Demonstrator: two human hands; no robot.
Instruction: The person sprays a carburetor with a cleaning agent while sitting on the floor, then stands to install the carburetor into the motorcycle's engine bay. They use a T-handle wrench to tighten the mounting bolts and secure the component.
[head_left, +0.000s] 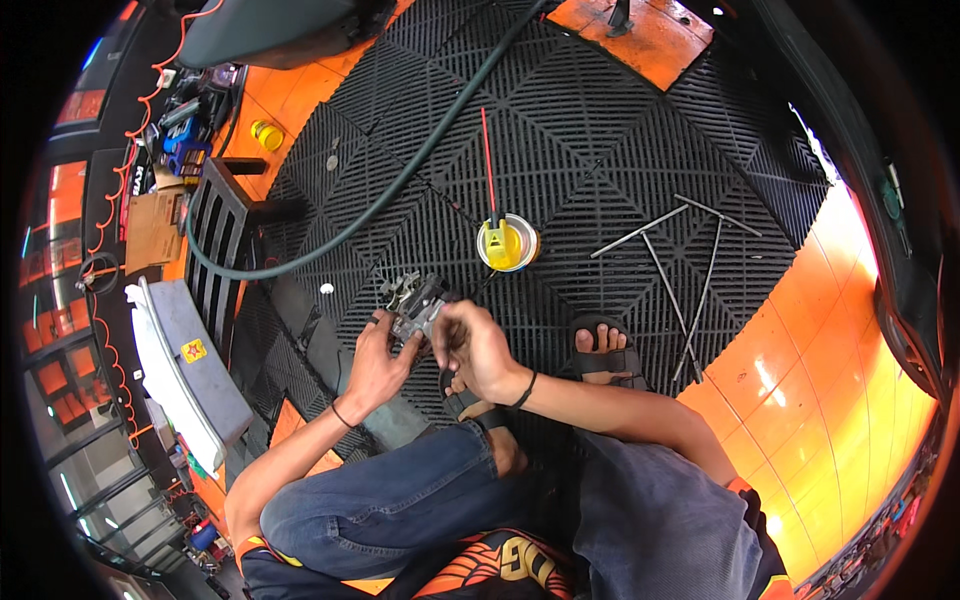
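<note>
A grey metal mechanical part (415, 300) with brackets and a dark end is held low over the black floor mat. My left hand (376, 362) is closed around its near left side, with the thumb along its lower edge. At the part's right end, my right hand (478, 348) is closed, its fingers bent down and drawn together. Whether those fingertips grip the part or something small is hidden. Just beyond my right hand stands a spray can (518, 248) with a yellow nozzle top and a long red straw (488, 160) pointing away from me.
Several thin metal rods (665, 275) lie on the ribbed mat (560, 130) to the right. A green-grey hose (400, 185) curves across the left. Beyond my left arm are a black slatted stand (215, 230) and a grey-white box-shaped piece (190, 350). My sandalled foot (605, 350) is close by.
</note>
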